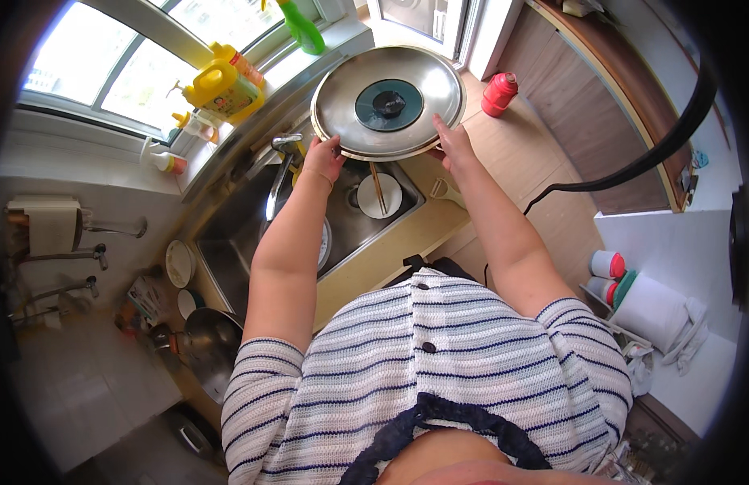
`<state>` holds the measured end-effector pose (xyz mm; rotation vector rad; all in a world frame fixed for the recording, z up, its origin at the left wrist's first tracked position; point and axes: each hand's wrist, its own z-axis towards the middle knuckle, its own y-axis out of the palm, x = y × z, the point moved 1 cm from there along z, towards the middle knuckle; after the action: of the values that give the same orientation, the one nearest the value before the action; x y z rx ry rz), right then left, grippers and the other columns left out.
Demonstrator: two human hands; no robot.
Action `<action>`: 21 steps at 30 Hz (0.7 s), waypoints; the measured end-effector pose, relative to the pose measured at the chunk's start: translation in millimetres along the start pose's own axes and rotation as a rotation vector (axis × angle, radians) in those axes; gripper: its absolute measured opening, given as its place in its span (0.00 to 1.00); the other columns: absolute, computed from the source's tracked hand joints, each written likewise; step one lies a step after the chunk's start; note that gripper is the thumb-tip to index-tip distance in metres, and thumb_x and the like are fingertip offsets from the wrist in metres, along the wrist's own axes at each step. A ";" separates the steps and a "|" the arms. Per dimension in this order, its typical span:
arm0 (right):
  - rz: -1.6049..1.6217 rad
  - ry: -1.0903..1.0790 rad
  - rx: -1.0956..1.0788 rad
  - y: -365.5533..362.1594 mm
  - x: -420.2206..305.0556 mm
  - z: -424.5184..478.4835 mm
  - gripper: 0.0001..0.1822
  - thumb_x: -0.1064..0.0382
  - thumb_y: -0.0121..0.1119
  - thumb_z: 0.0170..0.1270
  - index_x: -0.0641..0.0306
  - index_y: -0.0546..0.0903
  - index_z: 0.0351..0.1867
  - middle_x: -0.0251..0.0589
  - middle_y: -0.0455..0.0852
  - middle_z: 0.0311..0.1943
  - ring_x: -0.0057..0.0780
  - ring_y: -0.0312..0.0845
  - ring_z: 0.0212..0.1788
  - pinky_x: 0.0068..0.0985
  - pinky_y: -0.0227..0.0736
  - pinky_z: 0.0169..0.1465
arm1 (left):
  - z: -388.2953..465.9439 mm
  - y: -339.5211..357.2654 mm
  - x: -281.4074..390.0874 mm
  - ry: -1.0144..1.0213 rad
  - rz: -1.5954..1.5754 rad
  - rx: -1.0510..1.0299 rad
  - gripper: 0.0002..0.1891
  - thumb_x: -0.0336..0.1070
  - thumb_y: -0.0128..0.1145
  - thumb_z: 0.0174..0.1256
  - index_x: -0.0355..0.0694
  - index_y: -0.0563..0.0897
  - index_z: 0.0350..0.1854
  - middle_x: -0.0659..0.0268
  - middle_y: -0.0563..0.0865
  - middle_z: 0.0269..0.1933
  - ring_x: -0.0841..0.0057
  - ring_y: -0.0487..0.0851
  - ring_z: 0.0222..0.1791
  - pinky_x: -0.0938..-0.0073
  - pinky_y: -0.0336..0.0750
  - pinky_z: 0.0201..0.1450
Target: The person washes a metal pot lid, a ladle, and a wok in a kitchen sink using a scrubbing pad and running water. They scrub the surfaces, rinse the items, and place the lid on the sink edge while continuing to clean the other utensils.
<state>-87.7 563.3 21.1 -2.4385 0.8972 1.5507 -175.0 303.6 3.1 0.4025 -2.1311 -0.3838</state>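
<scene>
Both my hands hold a large round metal pot lid [335, 100] with a dark glass centre and a black knob, raised over the far right end of the sink. My left hand [323, 159] grips its near left rim. At the near right rim, my right hand [454, 145] has the thumb on top and the fingers underneath. Below the lid is the stainless steel sink [229, 254], where a white bowl [372, 205] stands with a pair of chopsticks [380, 188] across it. The chrome faucet [278, 182] is beside my left forearm, which partly hides another dish in the sink.
On the windowsill are a yellow detergent jug [226, 91], a green spray bottle [301, 27] and smaller bottles. A peeler [447, 193] lies on the counter's right end. A wok [210, 345] and bowls [180, 264] sit left. A red thermos [500, 95] stands on the floor.
</scene>
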 end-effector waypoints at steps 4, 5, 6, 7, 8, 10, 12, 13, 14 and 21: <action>-0.119 0.044 0.041 -3.2 8.0 11.2 0.25 0.51 0.58 0.66 0.68 0.68 0.54 0.44 0.75 0.48 0.35 0.77 0.45 0.37 0.85 0.37 | 11.5 -7.6 -6.4 0.013 0.127 0.029 0.16 0.26 0.57 0.63 0.43 0.72 0.53 0.66 0.81 0.43 0.72 0.81 0.38 0.70 0.77 0.35; -0.130 0.055 0.046 -4.4 11.6 13.9 0.25 0.50 0.58 0.66 0.69 0.68 0.54 0.44 0.75 0.48 0.35 0.77 0.45 0.36 0.85 0.36 | 13.3 -8.3 -7.5 0.015 0.169 0.035 0.17 0.25 0.57 0.62 0.42 0.72 0.53 0.66 0.81 0.42 0.73 0.81 0.37 0.69 0.78 0.35; -0.146 0.063 0.060 -0.7 16.7 11.4 0.28 0.48 0.58 0.66 0.71 0.67 0.53 0.46 0.74 0.48 0.37 0.78 0.43 0.36 0.85 0.35 | 15.8 -15.7 -10.4 0.017 0.202 0.050 0.17 0.28 0.59 0.62 0.43 0.73 0.52 0.66 0.82 0.42 0.73 0.81 0.36 0.70 0.78 0.35; -0.151 0.067 0.068 0.0 20.3 8.4 0.29 0.47 0.58 0.66 0.71 0.66 0.53 0.46 0.74 0.48 0.37 0.79 0.42 0.36 0.85 0.35 | 9.7 -14.1 -13.0 0.025 0.195 0.060 0.17 0.31 0.60 0.62 0.44 0.73 0.53 0.67 0.82 0.42 0.74 0.81 0.36 0.72 0.77 0.35; -0.158 0.069 0.075 -0.3 21.8 5.3 0.30 0.46 0.58 0.66 0.71 0.66 0.53 0.47 0.75 0.48 0.37 0.79 0.41 0.36 0.85 0.35 | 5.5 -9.5 -15.1 0.033 0.188 0.070 0.17 0.33 0.61 0.62 0.45 0.73 0.53 0.67 0.81 0.43 0.75 0.80 0.37 0.74 0.76 0.36; -0.158 0.085 0.049 3.8 27.5 -4.4 0.33 0.43 0.57 0.65 0.71 0.63 0.54 0.49 0.75 0.48 0.38 0.80 0.39 0.34 0.85 0.34 | -5.5 -4.1 -15.4 0.046 0.138 0.085 0.17 0.37 0.61 0.63 0.45 0.74 0.53 0.67 0.81 0.43 0.75 0.80 0.39 0.75 0.76 0.38; -0.150 0.075 -0.041 3.0 35.7 -9.8 0.34 0.42 0.56 0.66 0.72 0.62 0.55 0.49 0.75 0.48 0.39 0.81 0.40 0.35 0.84 0.34 | -11.3 -4.0 -20.8 0.042 0.053 0.068 0.16 0.42 0.58 0.66 0.43 0.74 0.53 0.67 0.81 0.44 0.75 0.80 0.41 0.71 0.77 0.42; -0.143 0.061 -0.089 9.2 37.1 -13.7 0.34 0.42 0.56 0.66 0.72 0.62 0.55 0.49 0.75 0.49 0.39 0.81 0.40 0.35 0.83 0.33 | -12.1 -6.1 -22.7 0.042 0.014 0.048 0.16 0.44 0.56 0.68 0.42 0.74 0.53 0.66 0.81 0.45 0.75 0.80 0.42 0.69 0.78 0.43; -0.129 0.061 -0.101 15.5 42.0 -20.8 0.36 0.41 0.56 0.66 0.73 0.61 0.57 0.50 0.75 0.51 0.40 0.81 0.40 0.35 0.82 0.34 | -11.7 -12.9 -27.8 0.047 -0.021 0.035 0.16 0.46 0.53 0.70 0.42 0.74 0.53 0.65 0.81 0.46 0.73 0.80 0.43 0.67 0.78 0.45; -0.168 0.207 -0.238 50.6 82.4 -65.7 0.47 0.38 0.59 0.62 0.71 0.49 0.66 0.54 0.68 0.57 0.39 0.80 0.41 0.34 0.81 0.34 | -62.7 -62.2 -88.5 -0.009 -0.210 0.109 0.15 0.46 0.52 0.71 0.41 0.71 0.49 0.62 0.80 0.42 0.70 0.81 0.40 0.67 0.80 0.43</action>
<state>-38.1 461.5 -8.0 -2.7979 0.5420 1.4407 -66.5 277.4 -53.3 0.6921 -2.1313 -0.3896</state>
